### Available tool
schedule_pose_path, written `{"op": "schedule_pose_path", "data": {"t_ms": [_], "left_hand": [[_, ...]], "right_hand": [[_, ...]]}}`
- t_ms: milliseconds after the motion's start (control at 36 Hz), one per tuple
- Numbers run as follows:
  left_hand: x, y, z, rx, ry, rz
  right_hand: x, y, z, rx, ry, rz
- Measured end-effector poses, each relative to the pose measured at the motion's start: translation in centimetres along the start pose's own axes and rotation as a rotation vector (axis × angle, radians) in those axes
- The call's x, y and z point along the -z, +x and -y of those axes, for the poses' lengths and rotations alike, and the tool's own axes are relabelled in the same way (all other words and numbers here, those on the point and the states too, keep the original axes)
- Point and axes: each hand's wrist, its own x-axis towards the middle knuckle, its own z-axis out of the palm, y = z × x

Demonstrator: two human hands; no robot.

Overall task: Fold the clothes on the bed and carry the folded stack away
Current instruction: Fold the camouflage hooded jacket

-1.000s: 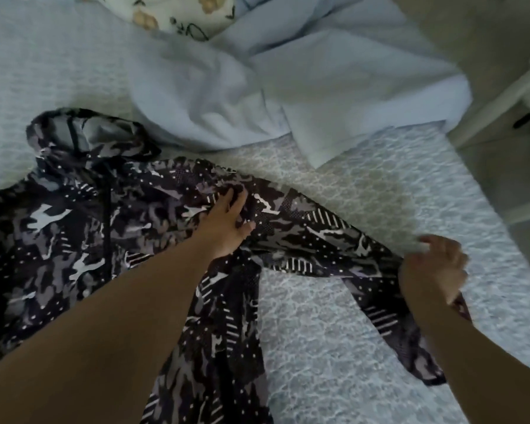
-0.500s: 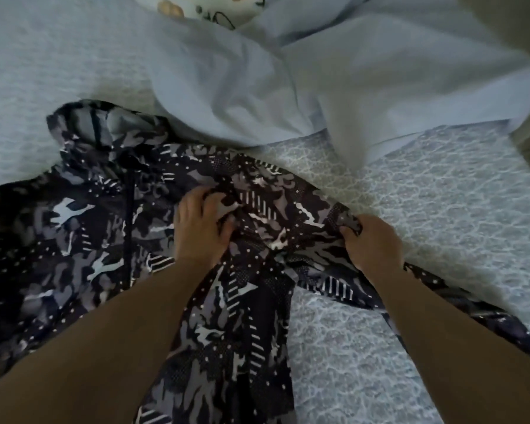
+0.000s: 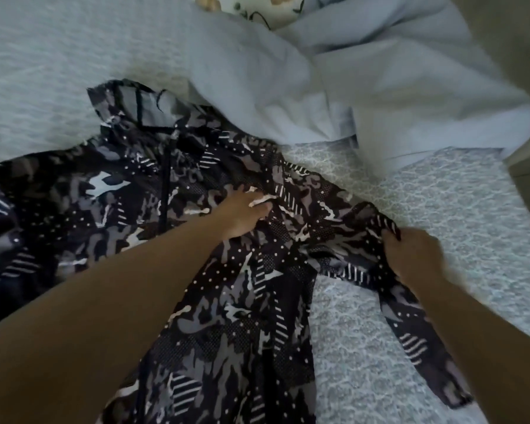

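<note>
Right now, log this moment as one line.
stage: folding sleeve | left hand: flat on camo jacket | right hand: grip on sleeve | blue blanket: behind, unfolded

The camouflage jacket point(image 3: 196, 270) is thin, smooth printed cloth with a faint sheen. The bed point(image 3: 441, 224) wears a matt, textured quilted cover. The pale blue blanket point(image 3: 380, 87) looks soft, matt and lightly fuzzy.
</note>
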Motion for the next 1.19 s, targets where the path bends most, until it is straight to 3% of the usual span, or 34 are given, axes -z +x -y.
{"op": "schedule_pose_path", "data": {"t_ms": [111, 167, 194, 278, 333, 389, 472, 528, 583, 694, 778, 889, 1028, 1056, 1111, 1194], "left_hand": [[3.7, -3.6, -0.4, 0.195, -0.511, 0.142], [6.1, -4.9, 0.6, 0.233, -0.595, 0.204], [7.4, -5.5, 1.2, 0.257, -0.622, 0.202], [10.6, -6.5, 3.1, 0.342, -0.605, 0.099], [11.9, -6.8, 4.7, 0.354, -0.552, 0.082], [11.9, -6.8, 6.4, 0.324, -0.475, 0.102], [9.7, -6.6, 9.4, 0.307, -0.112, 0.062], [7.4, -6.6, 11.0, 0.347, 0.059, 0.045], [5.1, -6.7, 12.2, 0.343, 0.090, 0.017], [1.4, -6.9, 13.0, 0.308, 0.167, -0.276], [0.6, -7.5, 12.8, 0.381, 0.123, -0.318], [2.3, -8.2, 13.4, 0.221, 0.075, -0.316], [7.1, -9.0, 15.3, 0.225, 0.242, -0.627], [7.5, -9.3, 15.8, 0.256, 0.328, -0.651], [7.3, -9.8, 16.3, 0.286, 0.462, -0.653], [4.6, -10.6, 15.7, 0.105, 0.586, -0.604]], "right_hand": [[3.9, -3.6, 9.1, 0.056, 0.260, 0.069], [4.9, -6.6, 14.0, 0.152, 0.337, 0.203], [4.8, -8.3, 16.4, 0.197, 0.421, 0.333], [3.5, -13.2, 21.8, 0.177, 0.938, 0.964], [1.3, -14.5, 23.5, 0.154, 1.091, 1.145], [-0.5, -14.3, 24.0, 0.251, 0.910, 0.995], [-2.8, -13.0, 22.2, 0.392, 0.552, 0.580], [-3.9, -12.0, 19.9, 0.359, 0.417, 0.336], [-4.9, -11.0, 17.4, 0.283, 0.330, 0.195], [-7.0, -10.1, 14.2, 0.248, 0.167, 0.224], [-8.4, -10.3, 13.8, 0.238, 0.168, 0.350], [-9.3, -10.7, 14.7, 0.225, 0.254, 0.487], [-9.2, -11.7, 16.8, 0.210, 0.510, 0.730], [-9.4, -11.9, 16.9, 0.240, 0.515, 0.722], [-10.0, -12.6, 16.9, 0.295, 0.489, 0.546], [-11.2, -14.3, 16.1, 0.274, 0.405, 0.336]]}}
